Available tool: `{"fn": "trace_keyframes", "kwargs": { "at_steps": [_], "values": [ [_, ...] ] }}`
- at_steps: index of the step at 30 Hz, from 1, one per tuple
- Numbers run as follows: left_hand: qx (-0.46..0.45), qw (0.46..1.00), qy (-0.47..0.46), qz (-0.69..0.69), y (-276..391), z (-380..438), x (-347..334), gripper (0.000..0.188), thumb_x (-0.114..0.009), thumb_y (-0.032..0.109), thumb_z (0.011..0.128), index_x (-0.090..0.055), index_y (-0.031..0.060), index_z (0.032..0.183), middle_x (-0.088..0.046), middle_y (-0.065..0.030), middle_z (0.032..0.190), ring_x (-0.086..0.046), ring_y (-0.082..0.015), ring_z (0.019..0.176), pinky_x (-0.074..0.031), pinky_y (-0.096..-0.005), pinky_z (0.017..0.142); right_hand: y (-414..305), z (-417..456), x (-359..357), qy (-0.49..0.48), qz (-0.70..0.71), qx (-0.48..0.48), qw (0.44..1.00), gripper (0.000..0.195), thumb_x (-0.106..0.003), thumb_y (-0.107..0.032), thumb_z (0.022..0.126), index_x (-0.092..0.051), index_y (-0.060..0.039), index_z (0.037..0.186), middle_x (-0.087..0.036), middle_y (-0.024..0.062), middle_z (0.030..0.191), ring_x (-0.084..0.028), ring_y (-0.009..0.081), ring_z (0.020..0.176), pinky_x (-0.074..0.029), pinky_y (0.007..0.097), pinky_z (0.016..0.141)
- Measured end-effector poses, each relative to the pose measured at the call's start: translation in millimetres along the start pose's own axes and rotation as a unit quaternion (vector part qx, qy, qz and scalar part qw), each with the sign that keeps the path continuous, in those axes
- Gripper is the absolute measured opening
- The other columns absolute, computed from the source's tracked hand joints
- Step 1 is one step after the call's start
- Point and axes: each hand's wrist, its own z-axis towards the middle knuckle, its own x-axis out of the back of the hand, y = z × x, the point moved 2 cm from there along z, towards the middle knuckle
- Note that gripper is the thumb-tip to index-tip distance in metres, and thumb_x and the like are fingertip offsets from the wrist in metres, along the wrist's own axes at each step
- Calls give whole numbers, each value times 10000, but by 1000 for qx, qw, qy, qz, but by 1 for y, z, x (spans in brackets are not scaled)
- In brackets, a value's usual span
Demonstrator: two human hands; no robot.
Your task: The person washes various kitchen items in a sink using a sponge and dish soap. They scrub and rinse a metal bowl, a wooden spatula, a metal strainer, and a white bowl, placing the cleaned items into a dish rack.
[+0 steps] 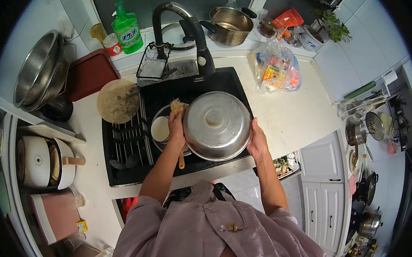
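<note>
A stainless steel bowl, its dented underside facing up, is held over the black sink between both hands. My left hand grips its left edge and also holds a tan fibrous scrubber at the fingertips. My right hand grips the right edge; its fingers are partly hidden beneath the bowl. Below my left hand, a white bowl lies in a larger round vessel in the sink, partly covered. The wooden handle of a utensil shows under the steel bowl. A black faucet arches above the sink.
A woven round mat lies by the sink's left rim, near a dark red tray. Green dish soap and a two-handled pot stand on the back ledge. A plastic bag of packets sits on the right counter.
</note>
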Motion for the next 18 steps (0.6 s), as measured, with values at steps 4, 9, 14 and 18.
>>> {"fn": "trace_keyframes", "kwargs": {
  "at_steps": [4, 9, 14, 18],
  "values": [
    [14, 994, 2, 112, 15, 17, 1, 344, -568, 284, 947, -553, 77, 1221, -632, -75, 1078, -599, -198, 982, -490, -344, 853, 16, 12, -10, 70, 31, 35, 996, 433, -437, -376, 999, -557, -7, 1191, -597, 87, 1188, -556, 199, 1078, -452, 360, 956],
    [-180, 901, 48, 392, 16, 98, 43, 407, -644, 267, 818, -577, -17, 1102, -620, -153, 975, -585, -282, 929, -449, -378, 795, 6, 42, -23, 68, 25, 84, 994, 459, -335, -346, 1031, -473, 3, 1296, -533, 127, 1296, -516, 245, 1172, -409, 390, 1019],
    [-444, 753, 16, 486, 57, 93, -26, 417, -578, 161, 894, -474, -12, 1258, -506, -200, 1248, -521, -365, 1114, -431, -408, 921, -12, 79, -25, 89, 43, 90, 991, 428, -389, -336, 1022, -511, 5, 1250, -548, 125, 1269, -537, 245, 1126, -451, 403, 971],
    [-448, 679, 58, 579, 75, 125, -49, 380, -553, 123, 922, -459, 7, 1272, -475, -191, 1310, -469, -384, 1195, -426, -428, 969, -20, 112, -33, 89, -6, 53, 995, 484, -380, -380, 1019, -501, 19, 1263, -552, 126, 1258, -538, 239, 1123, -439, 377, 973]
  ]
}}
